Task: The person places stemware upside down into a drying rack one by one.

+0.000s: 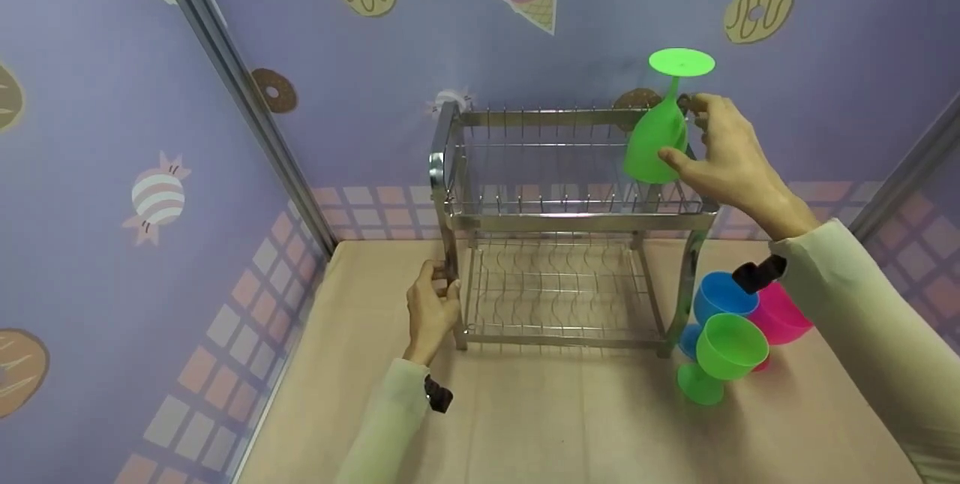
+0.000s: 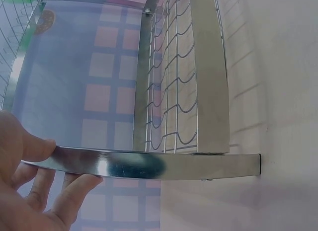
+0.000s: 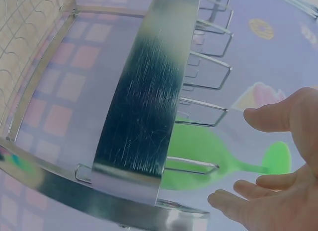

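Note:
A two-tier metal dish rack point(image 1: 577, 223) stands against the back wall. My left hand point(image 1: 432, 311) grips its left front leg; the left wrist view shows the thumb on one side of the metal post point(image 2: 129, 164) and the fingers on the other. On the upper tier, at the right end, a green goblet point(image 1: 652, 148) sits upside down with its round foot upward. Beside it my right hand point(image 1: 731, 157) has thumb and fingers spread. In the right wrist view, a gap shows between those fingers and the goblet point(image 3: 191, 141), whose bowl is partly behind the rack's bar.
Right of the rack, a blue goblet point(image 1: 724, 296), a pink goblet point(image 1: 784, 319) and another green goblet point(image 1: 731, 349) stand upright close together on the pale tabletop point(image 1: 555, 416). Patterned walls point(image 1: 465, 34) enclose the back and sides. Wire dividers line the upper tier.

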A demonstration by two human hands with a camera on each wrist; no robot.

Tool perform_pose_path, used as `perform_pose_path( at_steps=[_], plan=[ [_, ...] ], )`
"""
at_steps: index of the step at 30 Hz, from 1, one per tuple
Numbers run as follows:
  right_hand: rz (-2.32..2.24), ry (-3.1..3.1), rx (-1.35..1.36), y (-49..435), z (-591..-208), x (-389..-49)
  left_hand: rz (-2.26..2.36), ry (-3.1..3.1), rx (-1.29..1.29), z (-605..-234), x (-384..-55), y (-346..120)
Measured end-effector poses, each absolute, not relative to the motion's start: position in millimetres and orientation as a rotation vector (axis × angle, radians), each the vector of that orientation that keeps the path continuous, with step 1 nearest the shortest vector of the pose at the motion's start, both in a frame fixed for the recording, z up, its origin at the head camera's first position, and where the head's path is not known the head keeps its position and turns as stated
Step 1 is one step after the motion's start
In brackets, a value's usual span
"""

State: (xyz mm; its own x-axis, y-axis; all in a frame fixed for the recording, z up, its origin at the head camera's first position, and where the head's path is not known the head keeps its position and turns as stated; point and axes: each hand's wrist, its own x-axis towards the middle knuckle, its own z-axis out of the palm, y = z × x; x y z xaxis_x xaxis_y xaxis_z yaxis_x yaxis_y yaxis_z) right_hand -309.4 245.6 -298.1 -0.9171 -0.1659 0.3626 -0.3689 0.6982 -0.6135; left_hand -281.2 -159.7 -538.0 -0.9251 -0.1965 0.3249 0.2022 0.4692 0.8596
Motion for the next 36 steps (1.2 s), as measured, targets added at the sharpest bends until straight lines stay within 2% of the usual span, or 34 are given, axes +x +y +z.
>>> perform_pose_path(
  at_steps=[16, 36],
  plan=[
    [1.065, -2.352, 0.472, 275, -324, -259, -1.475, -2.335, 0.009, -538, -281, -159],
    [1.132, -2.214, 0.384, 309, -390, -216, -1.456, -2.349, -0.017, -540, -280, -160]
  ],
)
